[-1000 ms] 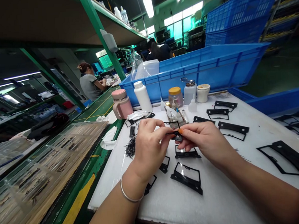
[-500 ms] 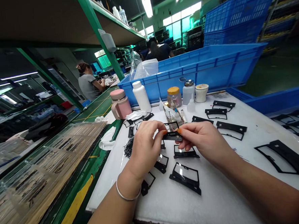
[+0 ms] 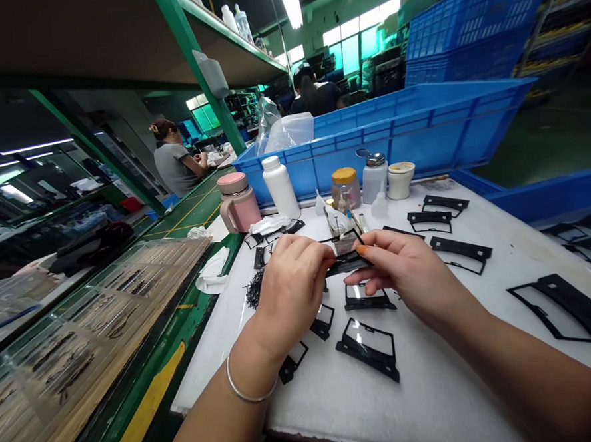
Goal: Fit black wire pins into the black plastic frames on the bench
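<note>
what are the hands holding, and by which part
A black frame, held by its two ends: left hand on the left, right hand on the right.

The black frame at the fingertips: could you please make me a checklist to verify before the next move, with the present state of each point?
1. Right hand grips the black frame: ok, thumb pressed at its right end.
2. Left hand grips it firmly: cannot tell, its own fingers hide the contact.
3. Black frame raised off the white worktop: ok.
4. Worktop clear below the hands: not ok, other frames lie there.
5. White bottle upright and capped: ok.
</note>
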### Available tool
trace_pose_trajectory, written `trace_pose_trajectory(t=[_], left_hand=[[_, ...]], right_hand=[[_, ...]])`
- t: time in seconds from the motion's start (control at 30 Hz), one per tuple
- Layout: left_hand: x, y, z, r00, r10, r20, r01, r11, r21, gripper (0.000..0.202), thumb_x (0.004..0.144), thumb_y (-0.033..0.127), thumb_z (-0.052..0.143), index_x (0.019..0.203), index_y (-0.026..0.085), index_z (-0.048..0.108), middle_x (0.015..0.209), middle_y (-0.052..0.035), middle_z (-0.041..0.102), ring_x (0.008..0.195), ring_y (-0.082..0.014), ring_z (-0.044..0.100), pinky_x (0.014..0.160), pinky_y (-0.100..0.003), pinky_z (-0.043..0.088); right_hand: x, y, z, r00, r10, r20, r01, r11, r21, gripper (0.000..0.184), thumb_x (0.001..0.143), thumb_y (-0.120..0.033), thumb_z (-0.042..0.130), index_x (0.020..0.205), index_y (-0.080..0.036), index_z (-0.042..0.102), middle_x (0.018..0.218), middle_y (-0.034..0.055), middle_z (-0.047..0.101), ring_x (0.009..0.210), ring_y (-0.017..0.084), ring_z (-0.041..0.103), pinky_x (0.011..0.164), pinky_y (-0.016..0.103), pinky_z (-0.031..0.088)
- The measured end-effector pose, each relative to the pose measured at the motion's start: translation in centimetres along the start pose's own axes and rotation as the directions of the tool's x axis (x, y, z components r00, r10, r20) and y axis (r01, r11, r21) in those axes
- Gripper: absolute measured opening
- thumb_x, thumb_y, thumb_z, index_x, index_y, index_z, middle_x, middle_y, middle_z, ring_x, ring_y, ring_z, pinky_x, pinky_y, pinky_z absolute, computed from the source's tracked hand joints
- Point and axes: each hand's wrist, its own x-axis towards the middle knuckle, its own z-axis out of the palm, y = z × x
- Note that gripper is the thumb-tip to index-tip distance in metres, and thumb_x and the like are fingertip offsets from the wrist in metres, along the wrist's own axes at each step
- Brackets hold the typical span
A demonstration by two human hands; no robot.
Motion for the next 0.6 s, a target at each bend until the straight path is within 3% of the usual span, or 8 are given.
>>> trace_pose_trajectory(t=[0.23, 0.6], left_hand=[[0.1, 0.3, 0.1, 0.998, 0.048, -0.041, -0.044, 0.996, 0.077, 0.011, 0.093, 0.009, 0.052, 0.09, 0.013, 0.061, 0.086, -0.005, 0.061, 0.084, -0.0194, 0.049, 0.077, -0.032, 0.043], [0.0, -0.1, -0.1, 1.0, 0.018, -0.009, -0.017, 0.994, 0.104, 0.011, 0.093, 0.008, 0.052, 0.088, 0.013, 0.061, 0.089, -0.0048, 0.06, 0.086, -0.0189, 0.048, 0.078, -0.032, 0.043]], right_hand=[[-0.3, -0.7, 0.5, 1.0, 0.03, 0.01, -0.03, 0.999, 0.034, 0.01, 0.09, -0.015, 0.053, 0.093, -0.013, 0.063, 0.096, 0.0102, 0.071, 0.072, 0.018, 0.073, 0.046, 0.013, 0.052], [-0.4, -1.2, 0.7, 0.999, 0.054, -0.003, -0.054, 0.999, 0.008, 0.012, 0.093, -0.012, 0.051, 0.096, -0.01, 0.063, 0.099, 0.0125, 0.071, 0.074, 0.019, 0.073, 0.047, 0.013, 0.052]])
